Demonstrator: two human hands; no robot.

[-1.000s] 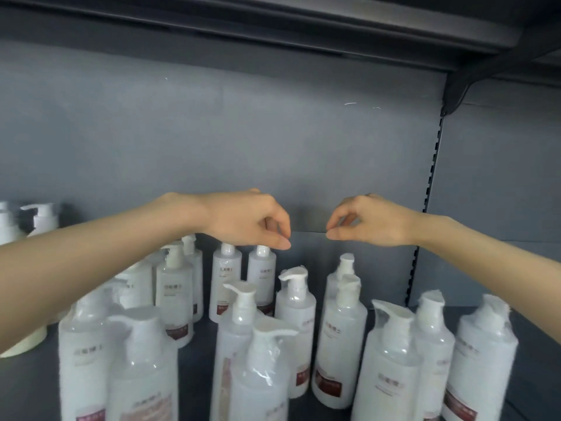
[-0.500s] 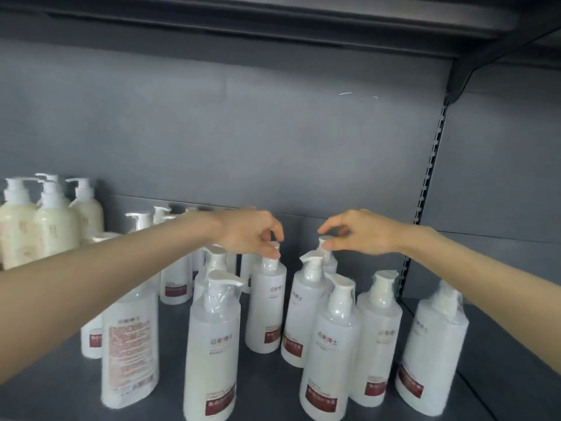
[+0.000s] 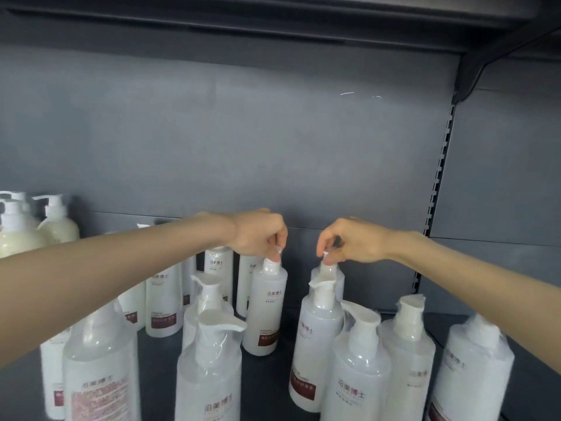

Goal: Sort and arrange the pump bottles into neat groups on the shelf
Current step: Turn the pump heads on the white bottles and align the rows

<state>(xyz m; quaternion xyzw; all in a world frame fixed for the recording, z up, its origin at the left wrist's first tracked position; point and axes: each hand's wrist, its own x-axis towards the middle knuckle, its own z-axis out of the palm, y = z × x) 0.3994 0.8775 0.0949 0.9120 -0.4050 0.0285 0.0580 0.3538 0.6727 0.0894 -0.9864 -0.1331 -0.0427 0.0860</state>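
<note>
Several white pump bottles with dark red labels stand loosely on the dark shelf. My left hand pinches the pump head of one upright white bottle near the middle. My right hand pinches the pump head of another white bottle, which stands further back and is mostly hidden behind a nearer bottle. Both held bottles are wrapped in clear film. Whether either bottle is lifted off the shelf cannot be told.
Cream-coloured pump bottles are grouped at the far left against the grey back panel. A slotted upright and bracket divide off the right bay. Another shelf hangs overhead. Tall white bottles crowd the front edge.
Both hands have come down from above the bottles and closed their fingers on two pump heads. The view has shifted, showing more of the shelf at left.
</note>
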